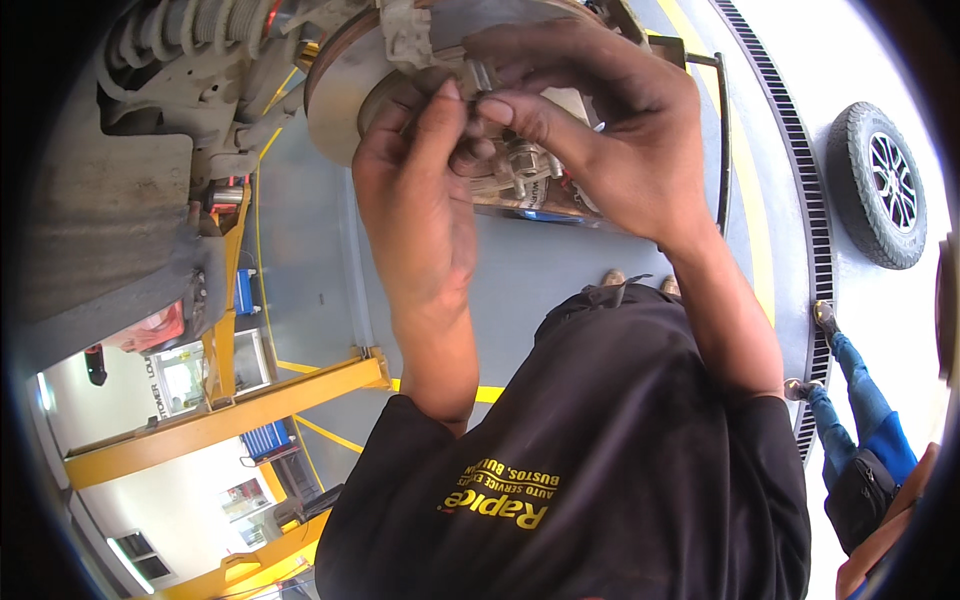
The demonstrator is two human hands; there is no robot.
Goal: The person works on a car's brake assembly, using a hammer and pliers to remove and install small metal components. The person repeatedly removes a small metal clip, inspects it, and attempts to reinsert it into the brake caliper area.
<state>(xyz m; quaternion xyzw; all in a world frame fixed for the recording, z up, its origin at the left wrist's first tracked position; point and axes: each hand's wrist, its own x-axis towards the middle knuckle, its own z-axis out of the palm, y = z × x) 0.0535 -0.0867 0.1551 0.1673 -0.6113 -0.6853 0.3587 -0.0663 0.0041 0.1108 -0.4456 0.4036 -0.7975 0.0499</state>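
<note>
My left hand (418,185) and my right hand (625,135) meet in front of a brake disc (340,105). Between their fingertips is a small shiny metal piece (481,75), pinched from both sides; its exact kind cannot be made out. Both thumbs press close together beside it, and the fingers look smudged with dark grime. Just above my left fingertips, a grey metal bracket (405,35) stands over the disc's edge. Below my right thumb, metal studs and a nut (525,163) show, partly covered by my hands.
A coil spring (190,35) and suspension parts fill the upper left. Behind my hands stands a dark-framed trolley (722,140) with items on it. Yellow lift arms (230,405) cross the lower left. A loose wheel (878,185) and another person (860,450) are at the right.
</note>
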